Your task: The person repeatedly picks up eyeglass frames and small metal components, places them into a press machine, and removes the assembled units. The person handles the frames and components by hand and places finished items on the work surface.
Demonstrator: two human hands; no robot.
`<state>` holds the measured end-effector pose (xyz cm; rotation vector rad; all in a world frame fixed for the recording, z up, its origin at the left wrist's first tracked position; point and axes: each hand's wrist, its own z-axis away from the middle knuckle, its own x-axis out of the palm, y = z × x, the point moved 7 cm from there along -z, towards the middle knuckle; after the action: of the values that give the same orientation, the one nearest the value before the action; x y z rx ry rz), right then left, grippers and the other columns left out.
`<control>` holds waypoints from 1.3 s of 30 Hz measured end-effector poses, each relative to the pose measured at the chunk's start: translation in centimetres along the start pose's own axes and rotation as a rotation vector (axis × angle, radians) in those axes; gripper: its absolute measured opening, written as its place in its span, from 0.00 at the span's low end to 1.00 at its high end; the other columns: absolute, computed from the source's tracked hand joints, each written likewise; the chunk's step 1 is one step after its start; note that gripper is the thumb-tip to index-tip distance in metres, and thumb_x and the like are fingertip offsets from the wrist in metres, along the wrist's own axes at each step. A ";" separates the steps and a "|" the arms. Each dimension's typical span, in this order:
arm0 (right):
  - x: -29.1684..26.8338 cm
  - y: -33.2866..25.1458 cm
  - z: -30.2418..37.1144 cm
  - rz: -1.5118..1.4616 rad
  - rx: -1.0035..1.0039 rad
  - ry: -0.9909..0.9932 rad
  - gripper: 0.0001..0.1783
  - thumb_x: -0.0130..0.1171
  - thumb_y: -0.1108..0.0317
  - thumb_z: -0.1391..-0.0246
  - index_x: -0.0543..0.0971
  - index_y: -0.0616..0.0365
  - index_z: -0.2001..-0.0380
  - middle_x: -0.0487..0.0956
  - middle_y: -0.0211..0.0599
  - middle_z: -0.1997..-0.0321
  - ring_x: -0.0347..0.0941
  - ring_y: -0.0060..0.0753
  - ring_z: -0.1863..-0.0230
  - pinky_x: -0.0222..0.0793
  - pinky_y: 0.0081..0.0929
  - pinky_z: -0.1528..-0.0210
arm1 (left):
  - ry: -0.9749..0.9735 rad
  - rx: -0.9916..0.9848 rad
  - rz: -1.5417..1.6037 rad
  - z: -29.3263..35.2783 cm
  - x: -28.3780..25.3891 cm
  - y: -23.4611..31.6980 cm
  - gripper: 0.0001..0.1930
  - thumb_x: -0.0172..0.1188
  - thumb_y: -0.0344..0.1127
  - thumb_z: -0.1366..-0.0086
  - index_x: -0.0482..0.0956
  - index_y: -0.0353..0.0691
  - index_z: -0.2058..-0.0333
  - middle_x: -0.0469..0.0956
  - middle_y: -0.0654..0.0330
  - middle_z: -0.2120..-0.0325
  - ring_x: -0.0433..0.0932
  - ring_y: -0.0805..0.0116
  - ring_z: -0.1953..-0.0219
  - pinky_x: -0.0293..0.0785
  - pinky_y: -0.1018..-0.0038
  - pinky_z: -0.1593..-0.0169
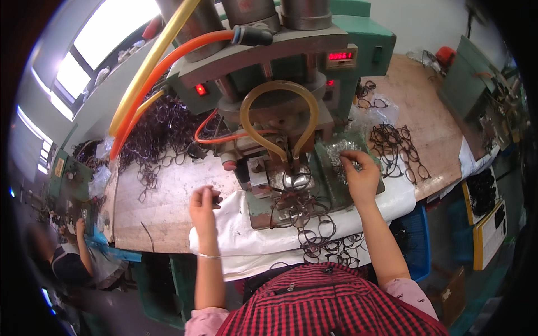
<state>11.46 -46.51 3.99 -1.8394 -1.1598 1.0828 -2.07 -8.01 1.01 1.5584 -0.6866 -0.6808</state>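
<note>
My right hand [363, 175] is over a heap of small shiny metal parts [338, 150] on the green bed of a press [336, 190]. Its thumb and forefinger are pinched together; whatever is between them is too small to name. To the left of the press, my left hand [204, 208] hovers above a white cloth [230, 224] with curled fingers. Something small and dark shows at its fingertips. Between the hands, dark eyeglass frames [319, 231] lie at the front of the press, below a round shiny metal piece [298, 180].
Tangled eyeglass frames [171, 120] pile up at the back left, and more frames [398, 148] lie right of the press. An orange hose [162, 56] and a looped yellowish tube [314, 106] hang near the press head. A blue crate [419, 241] stands below the table at right.
</note>
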 end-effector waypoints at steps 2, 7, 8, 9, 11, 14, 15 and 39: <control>-1.4 -0.3 1.0 0.139 -0.104 0.058 0.06 0.62 0.76 0.51 0.82 0.61 0.67 0.81 0.36 0.67 0.77 0.29 0.62 0.69 0.23 0.57 | 0.075 -0.041 -0.032 0.7 -0.8 -6.4 0.09 0.53 0.33 0.31 0.76 0.34 0.59 0.79 0.60 0.69 0.76 0.76 0.70 0.71 0.82 0.69; -7.1 0.7 3.8 0.107 0.089 0.078 0.07 0.63 0.79 0.54 0.82 0.61 0.68 0.80 0.36 0.68 0.75 0.31 0.64 0.68 0.23 0.59 | 0.000 -0.036 0.036 2.8 0.3 -5.2 0.08 0.53 0.32 0.31 0.76 0.34 0.58 0.79 0.61 0.68 0.76 0.76 0.69 0.71 0.81 0.67; -7.2 -0.2 3.8 0.073 0.041 0.043 0.07 0.63 0.79 0.54 0.82 0.62 0.69 0.80 0.36 0.68 0.75 0.30 0.64 0.68 0.23 0.59 | 0.005 -0.007 0.027 2.4 0.1 -3.6 0.08 0.53 0.32 0.31 0.75 0.35 0.58 0.79 0.61 0.68 0.76 0.76 0.69 0.71 0.81 0.66; -6.7 -1.7 3.8 0.028 -0.003 0.006 0.07 0.63 0.79 0.54 0.82 0.62 0.69 0.79 0.36 0.68 0.75 0.30 0.64 0.68 0.23 0.59 | 0.010 0.012 0.014 2.2 -0.3 -2.1 0.09 0.52 0.32 0.31 0.75 0.34 0.57 0.79 0.60 0.68 0.76 0.75 0.69 0.71 0.80 0.66; -5.0 -5.2 3.7 -0.089 -0.012 -0.087 0.05 0.63 0.78 0.54 0.82 0.61 0.71 0.79 0.35 0.67 0.75 0.30 0.65 0.69 0.23 0.58 | -0.018 0.074 0.031 1.4 0.6 0.8 0.09 0.52 0.32 0.30 0.73 0.34 0.55 0.78 0.59 0.69 0.77 0.74 0.70 0.72 0.80 0.66; -0.2 -8.2 0.8 -0.313 0.000 -0.271 0.11 0.63 0.79 0.55 0.80 0.62 0.64 0.79 0.34 0.67 0.75 0.26 0.63 0.69 0.22 0.56 | -0.087 0.120 0.067 0.3 2.5 2.3 0.12 0.54 0.34 0.32 0.74 0.34 0.54 0.78 0.59 0.71 0.76 0.72 0.70 0.72 0.79 0.67; 1.3 -8.6 -0.3 -0.387 0.005 -0.321 0.16 0.63 0.79 0.55 0.78 0.63 0.60 0.79 0.33 0.66 0.75 0.24 0.62 0.69 0.21 0.56 | -0.110 0.125 0.098 0.1 3.2 1.9 0.11 0.53 0.34 0.31 0.73 0.34 0.55 0.78 0.59 0.70 0.77 0.72 0.70 0.72 0.80 0.67; 5.8 -9.0 1.9 -0.688 0.215 -0.438 0.28 0.61 0.83 0.52 0.67 0.66 0.46 0.77 0.32 0.63 0.72 0.18 0.61 0.68 0.18 0.55 | -0.194 0.657 0.090 4.0 11.1 18.8 0.06 0.51 0.26 0.31 0.73 0.28 0.65 0.82 0.51 0.75 0.83 0.67 0.71 0.79 0.77 0.63</control>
<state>8.08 -37.74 9.36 -0.9281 -1.6810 1.1497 1.27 -20.57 19.01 2.0550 -1.2024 -0.5693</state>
